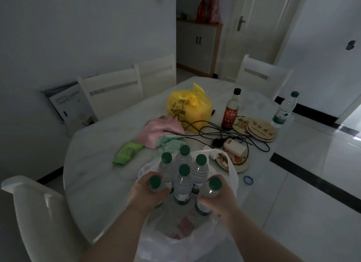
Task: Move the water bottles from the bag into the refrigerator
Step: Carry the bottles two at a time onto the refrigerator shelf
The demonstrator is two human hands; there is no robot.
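A white plastic bag [232, 175] lies open on the near edge of the marble table [101, 183]. Several clear water bottles with green caps stand upright inside it [182, 185]. My left hand [144, 193] is wrapped around the neck of one bottle [154, 182] at the bag's left side. My right hand [220, 197] grips another bottle [213, 185] at the bag's right side. One more water bottle [284, 110] stands alone at the table's far right edge. No refrigerator is in view.
On the table lie a yellow bag [187, 107], a dark sauce bottle [231, 110], pink and green cloths [162, 131], black cables with a charger [233, 146], patterned plates [261, 130] and a blue band [248, 179]. White chairs [111, 90] surround it.
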